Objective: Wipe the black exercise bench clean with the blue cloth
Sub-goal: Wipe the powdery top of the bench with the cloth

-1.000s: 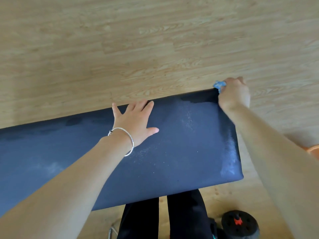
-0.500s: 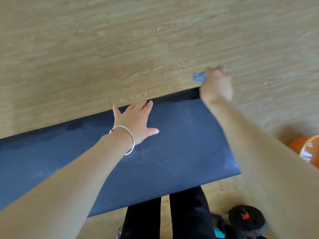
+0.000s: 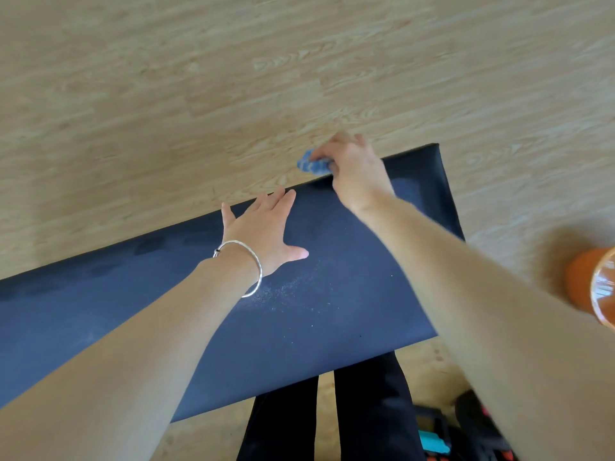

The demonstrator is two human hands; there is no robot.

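Note:
The black exercise bench (image 3: 319,321) runs across the view from the left edge to the right, with pale dusty specks on its padded top near the middle. My left hand (image 3: 263,227) lies flat on the pad near the far edge, fingers spread, a silver bangle on its wrist. My right hand (image 3: 352,168) is at the bench's far edge, shut on the blue cloth (image 3: 311,166). A crumpled bit of the cloth sticks out to the left of the fingers, over the far side of the pad.
Light wood-pattern floor (image 3: 266,78) lies beyond the bench. An orange container (image 3: 589,287) stands on the floor at the right edge. My black-clad legs (image 3: 332,410) are under the near side, with a dark dumbbell (image 3: 472,417) and a teal item (image 3: 432,442) at the lower right.
My right hand has slid the blue cloth leftward along the bench's far edge, away from the right corner and towards my left hand. My left hand has stayed flat on the pad.

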